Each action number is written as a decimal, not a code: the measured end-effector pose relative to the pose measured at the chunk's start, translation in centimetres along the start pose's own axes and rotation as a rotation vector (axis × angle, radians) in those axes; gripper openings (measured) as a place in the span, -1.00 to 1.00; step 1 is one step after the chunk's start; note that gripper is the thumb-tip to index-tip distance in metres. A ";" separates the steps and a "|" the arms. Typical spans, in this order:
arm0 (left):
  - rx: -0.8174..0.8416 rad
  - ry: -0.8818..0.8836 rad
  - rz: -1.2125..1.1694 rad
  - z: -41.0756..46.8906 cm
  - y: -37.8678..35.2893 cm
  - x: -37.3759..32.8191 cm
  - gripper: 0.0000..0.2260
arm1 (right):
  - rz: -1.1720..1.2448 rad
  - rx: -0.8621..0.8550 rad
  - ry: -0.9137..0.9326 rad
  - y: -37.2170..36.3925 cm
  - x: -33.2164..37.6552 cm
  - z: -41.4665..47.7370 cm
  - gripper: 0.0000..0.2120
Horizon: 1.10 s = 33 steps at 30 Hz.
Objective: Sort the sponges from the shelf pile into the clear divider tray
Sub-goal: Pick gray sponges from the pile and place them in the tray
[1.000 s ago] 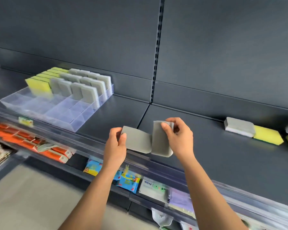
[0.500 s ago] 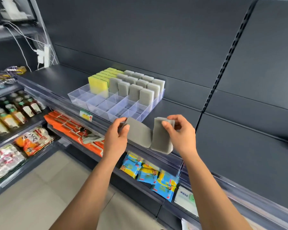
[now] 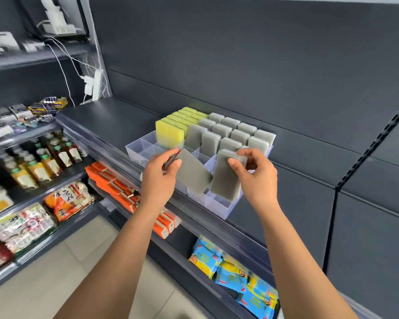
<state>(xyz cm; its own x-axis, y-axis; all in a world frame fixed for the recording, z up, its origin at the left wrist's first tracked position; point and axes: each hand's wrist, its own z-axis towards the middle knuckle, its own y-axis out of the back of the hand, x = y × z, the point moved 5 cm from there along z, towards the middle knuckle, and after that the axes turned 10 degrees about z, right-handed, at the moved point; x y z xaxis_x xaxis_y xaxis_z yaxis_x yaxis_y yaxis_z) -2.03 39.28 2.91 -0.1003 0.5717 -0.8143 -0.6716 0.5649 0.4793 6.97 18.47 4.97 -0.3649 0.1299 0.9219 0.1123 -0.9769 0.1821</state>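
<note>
My left hand (image 3: 160,178) pinches a grey sponge (image 3: 194,174) by its upper corner, tilted over the front cells of the clear divider tray (image 3: 138,150). My right hand (image 3: 256,176) grips a second grey sponge (image 3: 226,178) by its top end, held nearly upright over the tray's front right cells. Both sponges hang just above the tray's front rows. Behind them stand several grey sponges (image 3: 230,137) in rows and several yellow sponges (image 3: 171,132) at the tray's back left. The shelf pile is out of view.
The tray sits on a dark grey shelf (image 3: 115,120) against a dark back panel. Below hang orange packs (image 3: 115,187) and blue packets (image 3: 235,272). Bottles (image 3: 39,160) and snack bags fill the shelves at left. A power strip with white cables (image 3: 92,86) hangs at upper left.
The view has swung left, bringing the tray from far left to straight ahead. Both hands have carried their grey sponges forward from in front of the shelf edge to over the tray's front cells.
</note>
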 end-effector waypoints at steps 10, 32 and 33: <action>0.005 -0.098 0.121 8.3 0.3 0.9 -0.72 | 0.004 -0.050 0.029 -6.1 -1.0 6.1 -0.82; 0.376 -0.502 0.113 18.1 -2.6 3.4 -0.72 | -0.485 -0.048 0.016 -13.5 -5.1 7.6 -0.85; 0.401 -0.523 0.116 18.3 -2.7 3.4 -0.72 | -0.512 -0.058 0.015 -13.7 -5.2 7.4 -0.85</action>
<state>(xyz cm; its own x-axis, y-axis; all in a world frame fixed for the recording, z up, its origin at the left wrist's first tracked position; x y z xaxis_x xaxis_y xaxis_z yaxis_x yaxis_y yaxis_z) 12.91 50.63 4.81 0.2812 0.7980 -0.5331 -0.3425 0.6024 0.7210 14.22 32.42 0.18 -0.3732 0.5916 0.7147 -0.1358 -0.7969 0.5887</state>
